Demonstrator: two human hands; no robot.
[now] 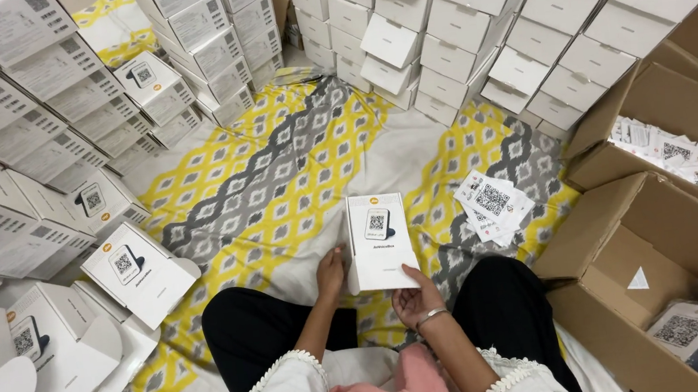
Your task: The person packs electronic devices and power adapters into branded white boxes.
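Both hands hold one white box, upright, printed face up, over the patterned sheet. Left hand grips its left edge; right hand clasps the lower right corner. Loose code cards lie near, right of the right hand. Open white boxes lie left of the left hand.
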